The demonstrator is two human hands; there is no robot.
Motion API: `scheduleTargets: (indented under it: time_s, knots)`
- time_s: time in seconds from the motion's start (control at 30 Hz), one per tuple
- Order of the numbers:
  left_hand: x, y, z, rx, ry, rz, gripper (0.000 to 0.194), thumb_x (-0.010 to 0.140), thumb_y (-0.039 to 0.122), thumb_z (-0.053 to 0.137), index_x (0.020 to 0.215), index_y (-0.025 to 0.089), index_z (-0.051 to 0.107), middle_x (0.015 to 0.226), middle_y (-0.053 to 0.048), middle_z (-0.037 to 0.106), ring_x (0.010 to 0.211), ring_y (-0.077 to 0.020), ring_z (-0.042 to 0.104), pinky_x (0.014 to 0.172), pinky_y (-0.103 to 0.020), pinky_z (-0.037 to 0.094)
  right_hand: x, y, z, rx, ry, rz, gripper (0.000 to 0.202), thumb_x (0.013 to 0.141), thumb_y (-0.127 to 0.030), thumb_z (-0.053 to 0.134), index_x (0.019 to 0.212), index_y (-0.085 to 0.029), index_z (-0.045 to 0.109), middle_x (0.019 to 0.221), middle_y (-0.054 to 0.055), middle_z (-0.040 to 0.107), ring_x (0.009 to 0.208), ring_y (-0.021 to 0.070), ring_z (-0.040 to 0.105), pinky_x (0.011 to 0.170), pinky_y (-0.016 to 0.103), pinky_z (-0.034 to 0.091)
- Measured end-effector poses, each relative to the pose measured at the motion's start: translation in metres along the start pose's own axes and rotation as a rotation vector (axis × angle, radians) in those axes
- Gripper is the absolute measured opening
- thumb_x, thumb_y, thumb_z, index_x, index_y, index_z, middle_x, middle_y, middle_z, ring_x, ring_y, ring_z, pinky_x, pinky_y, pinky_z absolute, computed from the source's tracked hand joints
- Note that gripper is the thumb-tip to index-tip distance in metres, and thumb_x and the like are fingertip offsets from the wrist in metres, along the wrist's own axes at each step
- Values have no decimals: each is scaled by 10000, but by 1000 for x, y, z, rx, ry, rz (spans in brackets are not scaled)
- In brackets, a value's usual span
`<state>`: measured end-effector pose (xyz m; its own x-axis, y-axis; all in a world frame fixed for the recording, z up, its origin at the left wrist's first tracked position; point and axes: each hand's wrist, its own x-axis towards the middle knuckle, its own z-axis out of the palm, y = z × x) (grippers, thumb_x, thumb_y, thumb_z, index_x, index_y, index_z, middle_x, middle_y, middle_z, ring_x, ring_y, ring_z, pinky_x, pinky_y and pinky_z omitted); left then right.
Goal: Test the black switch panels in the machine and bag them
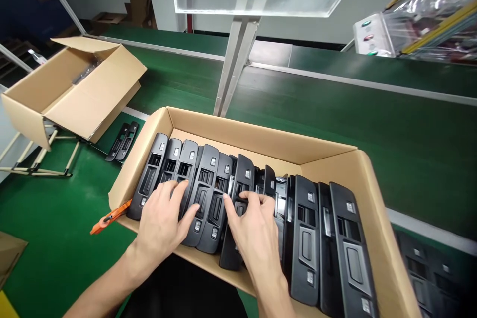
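Observation:
A row of black plastic panels (pixel 203 179) with vent-like slots and small silver inserts stands packed in an open cardboard box (pixel 257 131). Over the left part of the row lies my left hand (pixel 162 216), its thumb and fingers apart, touching or just above the panels. My right hand (pixel 257 231) is over the middle of the row, beside a panel (pixel 246 169) that leans there. Its thumb and index finger are spread, with a gap between them; the other fingers are curled and partly hidden. Neither hand visibly grips a panel. More panels (pixel 352 248) stand at the box's right end.
An orange-handled tool (pixel 110 218) sticks out at the box's left corner. Another open carton (pixel 80 84) stands at the left, with two loose panels (pixel 122 141) near it. A metal post (pixel 234 67) rises behind the box from the green conveyor (pixel 335 119). Dark panels (pixel 432 268) lie at the lower right.

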<state>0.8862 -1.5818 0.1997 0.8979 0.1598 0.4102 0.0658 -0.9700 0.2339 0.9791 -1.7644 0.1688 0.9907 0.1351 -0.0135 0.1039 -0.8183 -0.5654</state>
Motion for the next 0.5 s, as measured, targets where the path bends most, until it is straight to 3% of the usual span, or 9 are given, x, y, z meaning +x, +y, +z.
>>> scheduleTargets:
  time_s: [0.23,0.33,0.5]
  knots:
    - [6,-38,17,68,58,-182,444,1060,340,531,1423,84,532,1358,-258,648,1281,-378,643,1052,-525,578,-3,7,5,-84,37,-27,642,990,-728,458,1253,-182,668,1215,178,615,931,316,701,747,420,562]
    - [8,-57,25,168,55,-228,431,1055,330,535,1395,65,549,1283,-249,692,1199,-383,679,996,-525,586,-4,12,4,-77,70,-45,670,997,-751,417,1286,-200,665,1207,170,648,1036,337,695,757,417,562]
    - [10,-71,32,226,64,-250,243,1038,286,546,1203,140,647,1199,-187,734,1088,-357,701,931,-498,577,-6,20,1,-62,105,-50,672,1005,-738,406,1305,-194,664,1283,181,655,1177,362,664,829,444,567]
